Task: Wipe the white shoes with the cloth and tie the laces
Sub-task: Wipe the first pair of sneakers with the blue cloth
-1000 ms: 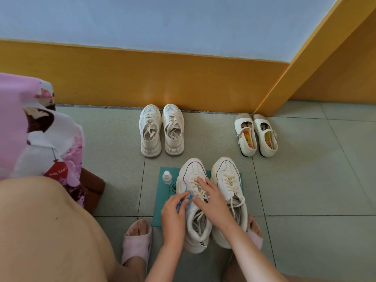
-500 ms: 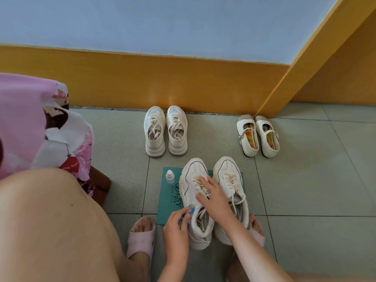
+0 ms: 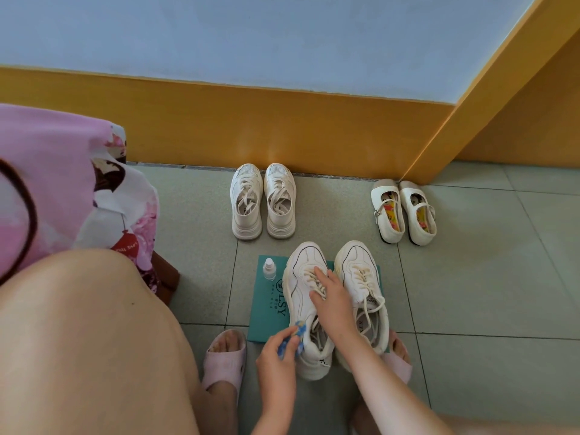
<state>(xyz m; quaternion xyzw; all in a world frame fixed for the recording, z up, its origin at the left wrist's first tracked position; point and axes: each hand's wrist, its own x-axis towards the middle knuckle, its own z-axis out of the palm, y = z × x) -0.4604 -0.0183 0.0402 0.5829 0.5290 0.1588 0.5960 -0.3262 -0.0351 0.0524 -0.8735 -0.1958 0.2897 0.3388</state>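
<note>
Our left hand [image 3: 276,356] grips the crumpled blue patterned cloth [image 3: 298,329], now slid back from the laces to the heel side of the chunky white lace-up sneaker [image 3: 301,277] on the teal rectangular mat [image 3: 266,312]. Our right hand [image 3: 332,299] stays flat on its laces with fingers straight.
</note>
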